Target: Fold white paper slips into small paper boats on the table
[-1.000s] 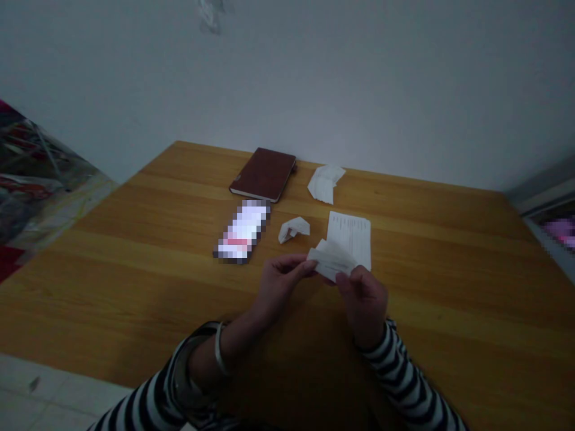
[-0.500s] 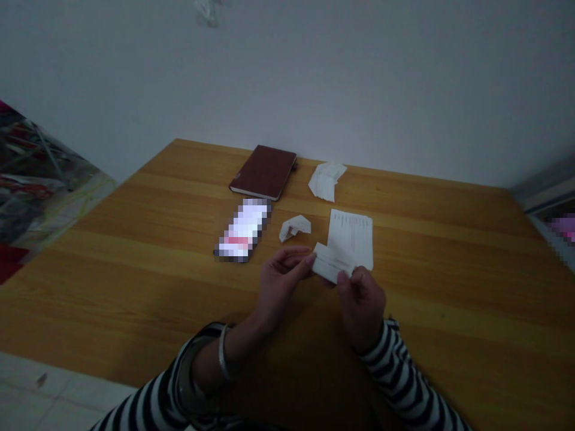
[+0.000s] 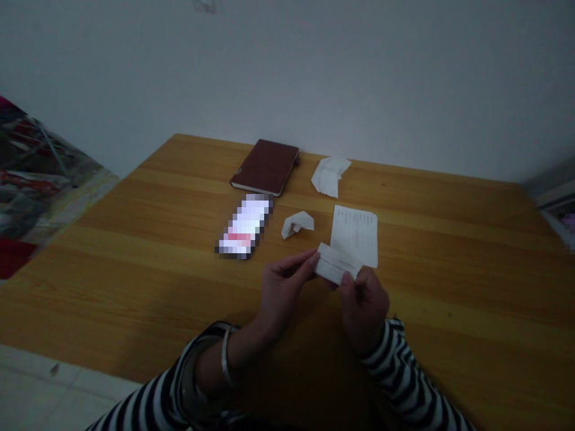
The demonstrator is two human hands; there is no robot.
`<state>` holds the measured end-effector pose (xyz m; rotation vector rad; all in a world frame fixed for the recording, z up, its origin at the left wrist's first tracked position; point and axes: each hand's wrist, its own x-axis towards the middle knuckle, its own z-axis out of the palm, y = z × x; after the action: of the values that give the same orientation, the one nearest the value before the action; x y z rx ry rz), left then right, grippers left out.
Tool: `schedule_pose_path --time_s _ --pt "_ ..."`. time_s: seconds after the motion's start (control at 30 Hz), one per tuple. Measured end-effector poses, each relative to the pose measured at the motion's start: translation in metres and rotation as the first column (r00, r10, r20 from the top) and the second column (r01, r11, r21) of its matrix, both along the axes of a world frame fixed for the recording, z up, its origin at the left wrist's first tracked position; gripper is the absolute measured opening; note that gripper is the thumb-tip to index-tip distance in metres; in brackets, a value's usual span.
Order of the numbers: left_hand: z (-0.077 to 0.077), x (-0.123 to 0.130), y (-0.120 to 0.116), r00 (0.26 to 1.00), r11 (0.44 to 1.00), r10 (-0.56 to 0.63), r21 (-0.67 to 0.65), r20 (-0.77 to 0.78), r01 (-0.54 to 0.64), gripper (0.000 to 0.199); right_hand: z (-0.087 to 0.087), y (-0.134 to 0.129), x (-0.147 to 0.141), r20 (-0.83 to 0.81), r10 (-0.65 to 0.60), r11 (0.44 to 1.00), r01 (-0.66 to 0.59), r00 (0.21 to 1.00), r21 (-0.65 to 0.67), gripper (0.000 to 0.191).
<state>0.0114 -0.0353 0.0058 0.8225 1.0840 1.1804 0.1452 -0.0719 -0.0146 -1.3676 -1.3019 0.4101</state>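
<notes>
A folded piece of white paper [image 3: 336,264] is held above the table between both hands. My left hand [image 3: 285,290] pinches its left end between thumb and fingers. At the right end, my right hand [image 3: 366,305] grips the lower corner, its thumb on top. Just beyond the paper lies a flat printed sheet [image 3: 354,234], partly covered in view by the folded one. A small folded paper piece [image 3: 297,224] sits past my left hand, and another folded paper [image 3: 330,176] lies farther back.
On the wooden table [image 3: 148,239], a phone with a lit, blurred screen [image 3: 246,226] lies left of the papers. Behind it is a dark red notebook [image 3: 266,166], close to the wall [image 3: 314,72]. Assorted clutter [image 3: 40,161] stands off the table's left side.
The camera view has shifted slightly, so things on the table appear a little higher. Both hands keep their grip on the folded paper, with scarcely any movement.
</notes>
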Motion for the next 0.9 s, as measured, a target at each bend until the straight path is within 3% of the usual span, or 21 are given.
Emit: schedule_pose_path --time_s 0.23,0.4,0.47,0.6,0.9 --pt "0.004 0.001 -0.002 0.999 0.999 0.033 0.009 0.007 -0.033 0.013 -0.006 -0.001 -0.002 -0.161 0.043 0.998 -0.049 0.986 -0.036 0.023" --pt "0.005 0.001 -0.002 0.998 0.999 0.048 0.026 -0.027 -0.047 0.014 0.000 0.000 -0.009 -0.419 0.068 0.995 -0.094 0.905 -0.042 0.013" --pt "0.007 0.001 -0.002 0.997 0.998 0.060 0.036 -0.049 -0.059 0.015 0.005 0.000 -0.011 -0.479 0.050 0.992 -0.101 0.877 -0.081 0.021" --pt "0.009 0.002 -0.004 0.993 0.996 0.081 0.043 -0.087 -0.078 0.017 0.009 -0.001 -0.012 -0.516 0.053 0.983 -0.137 0.855 -0.125 0.046" --pt "-0.001 -0.001 -0.003 0.988 0.990 0.089 0.124 -0.123 -0.073 0.039 0.008 -0.001 -0.007 -0.510 0.092 0.976 -0.178 0.855 -0.123 0.045"
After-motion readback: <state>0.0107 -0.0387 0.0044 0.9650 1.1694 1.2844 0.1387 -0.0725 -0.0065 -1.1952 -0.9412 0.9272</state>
